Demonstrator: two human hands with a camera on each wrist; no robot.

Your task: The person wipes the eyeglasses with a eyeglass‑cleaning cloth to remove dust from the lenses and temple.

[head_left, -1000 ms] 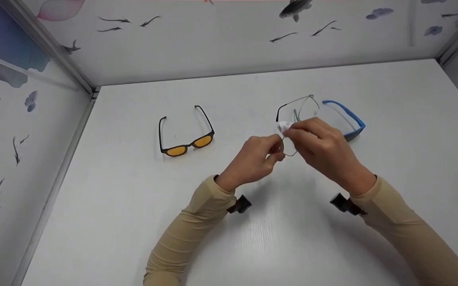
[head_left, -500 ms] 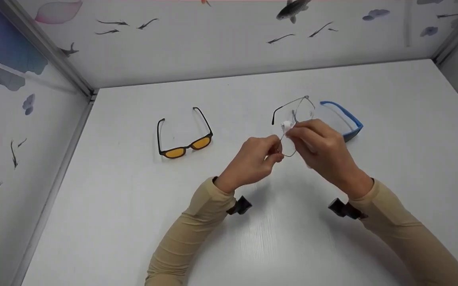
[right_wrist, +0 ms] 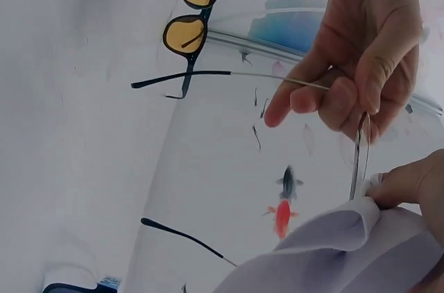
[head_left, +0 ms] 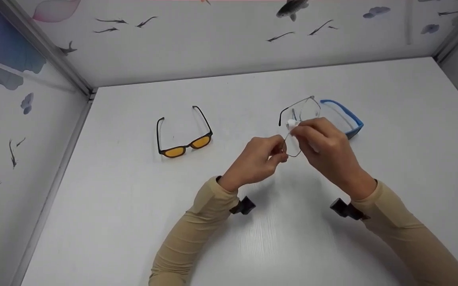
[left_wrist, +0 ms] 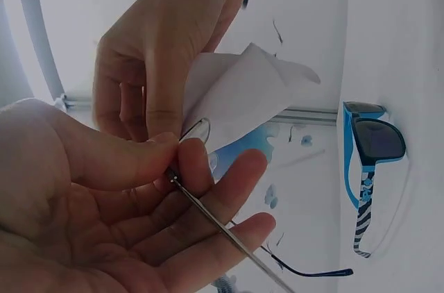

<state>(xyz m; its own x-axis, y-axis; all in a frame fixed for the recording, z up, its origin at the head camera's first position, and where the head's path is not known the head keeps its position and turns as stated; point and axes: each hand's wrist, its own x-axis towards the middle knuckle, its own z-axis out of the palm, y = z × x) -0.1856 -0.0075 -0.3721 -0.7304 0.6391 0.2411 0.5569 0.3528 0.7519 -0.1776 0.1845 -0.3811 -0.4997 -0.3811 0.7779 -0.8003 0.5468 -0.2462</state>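
My left hand (head_left: 257,159) pinches the rim of thin metal-framed eyeglasses (head_left: 294,155) between thumb and fingers. In the left wrist view, one temple (left_wrist: 236,241) runs across the fingers of that hand. My right hand (head_left: 326,149) pinches a white cloth (right_wrist: 333,237) at the lens and rim nearest the left hand. The cloth hangs in folds below the fingers in the right wrist view and hides part of the glasses. Both hands hold the glasses above the table, temples pointing away from me.
Black glasses with orange lenses (head_left: 176,151) stand on the white table (head_left: 113,198) to the left, temples unfolded. Blue sunglasses (left_wrist: 378,141) with a striped temple lie at the right, partly behind my right hand in the head view. Printed panels (head_left: 213,47) wall the back and left.
Both hands shift slightly to the right with the eyeglasses. The right hand keeps its pinch on the cloth at the lens; the other glasses stay put.
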